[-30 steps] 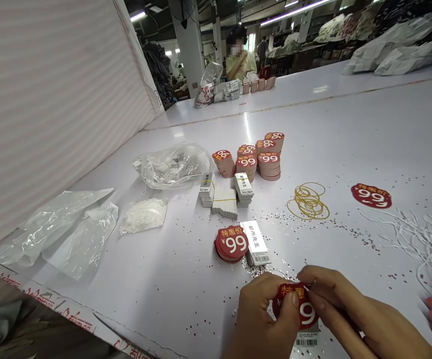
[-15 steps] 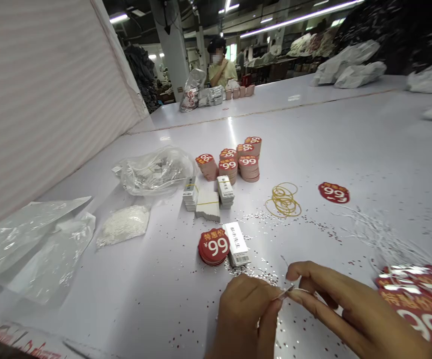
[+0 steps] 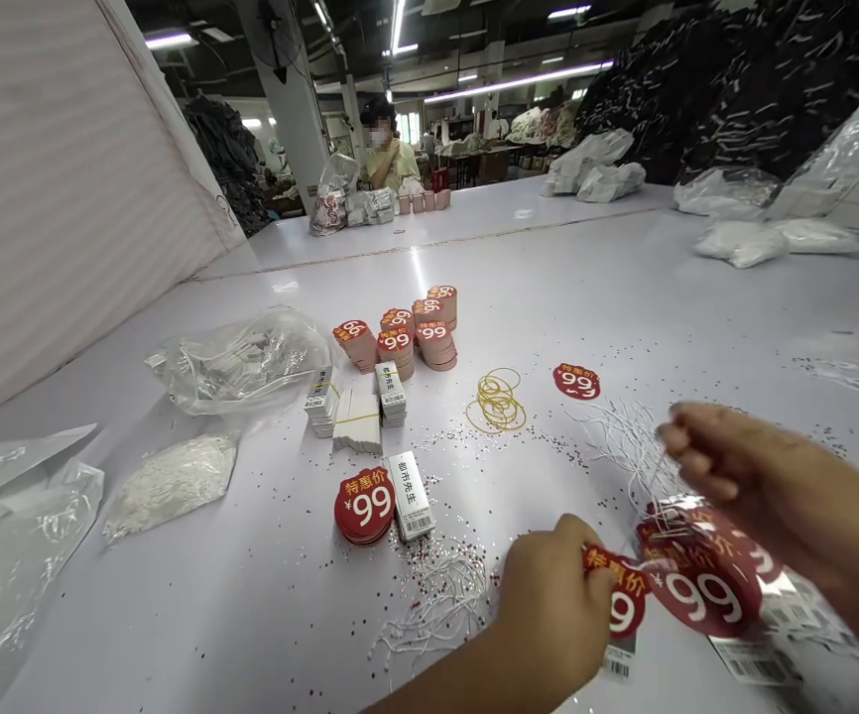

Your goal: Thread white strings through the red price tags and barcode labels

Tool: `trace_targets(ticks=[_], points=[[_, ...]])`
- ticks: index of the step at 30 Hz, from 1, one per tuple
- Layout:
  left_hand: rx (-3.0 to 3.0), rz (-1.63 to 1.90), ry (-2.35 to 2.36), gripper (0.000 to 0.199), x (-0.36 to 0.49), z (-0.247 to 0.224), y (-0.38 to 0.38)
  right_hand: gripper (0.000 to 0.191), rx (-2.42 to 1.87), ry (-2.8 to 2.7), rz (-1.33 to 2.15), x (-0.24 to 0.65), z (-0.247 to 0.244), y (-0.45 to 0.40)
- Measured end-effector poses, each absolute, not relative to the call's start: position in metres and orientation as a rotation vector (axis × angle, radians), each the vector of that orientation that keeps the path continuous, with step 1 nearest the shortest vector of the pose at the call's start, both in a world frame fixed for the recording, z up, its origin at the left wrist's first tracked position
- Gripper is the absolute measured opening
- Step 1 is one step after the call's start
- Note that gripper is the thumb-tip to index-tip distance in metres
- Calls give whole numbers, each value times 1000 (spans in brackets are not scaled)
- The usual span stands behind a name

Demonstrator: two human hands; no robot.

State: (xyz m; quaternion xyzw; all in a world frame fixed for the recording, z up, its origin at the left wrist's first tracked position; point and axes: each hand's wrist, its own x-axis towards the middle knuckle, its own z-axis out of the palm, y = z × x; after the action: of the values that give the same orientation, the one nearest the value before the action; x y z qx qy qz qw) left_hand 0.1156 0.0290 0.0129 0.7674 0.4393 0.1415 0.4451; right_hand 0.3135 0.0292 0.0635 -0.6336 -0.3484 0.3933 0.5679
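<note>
Roughly 6 o'clock: left hand [image 3: 552,610] closed, thumb and fingers pinching red 99 card tag [image 3: 621,593]. Tag light, thin, stiffish, bends easily; take by edge. Around 4 o'clock: right hand [image 3: 761,476] raised, blurred, fingers loosely parted above loose tag pile [image 3: 701,585] on bench [image 3: 213,615].

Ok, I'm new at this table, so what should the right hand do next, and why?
Probably pick one white string from the loose pile, since the right hand looks empty and hangs above it, while the left hand holds a red 99 tag with a barcode card.
</note>
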Motion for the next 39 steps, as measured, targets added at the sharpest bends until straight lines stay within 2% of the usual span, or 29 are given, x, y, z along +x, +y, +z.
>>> trace_targets(ticks=[6,8,10,12,13,17,19,22,30,39], points=[[2116,265,1084,28,176,8,41,22,-1527,-888,788,376,68,74],[2174,272,1095,36,185,7,41,23,-1615,-993,735,380,56,80],[2238,341,1102,41,177,8,42,39,-1729,-1089,627,375,42,78],[2272,530,1093,38,149,12,45,53,-1835,-1198,505,361,26,65],[2269,666,1086,34,128,15,48,54,-1862,-1277,464,349,18,55],[2050,1183,1467,23,21,25,60,26,-1637,-1789,665,282,-7,10],[1853,1162,1780,24,-22,23,65,22,-1506,-1944,854,247,-11,-3],[1730,1095,1922,33,-54,13,66,29,-1428,-2117,967,208,-10,-5],[1728,1046,1932,32,-45,-3,64,39,-1570,-2363,627,176,-28,6],[1764,1061,1970,34,-44,-8,61,41,-1610,-2299,678,178,-18,4]])
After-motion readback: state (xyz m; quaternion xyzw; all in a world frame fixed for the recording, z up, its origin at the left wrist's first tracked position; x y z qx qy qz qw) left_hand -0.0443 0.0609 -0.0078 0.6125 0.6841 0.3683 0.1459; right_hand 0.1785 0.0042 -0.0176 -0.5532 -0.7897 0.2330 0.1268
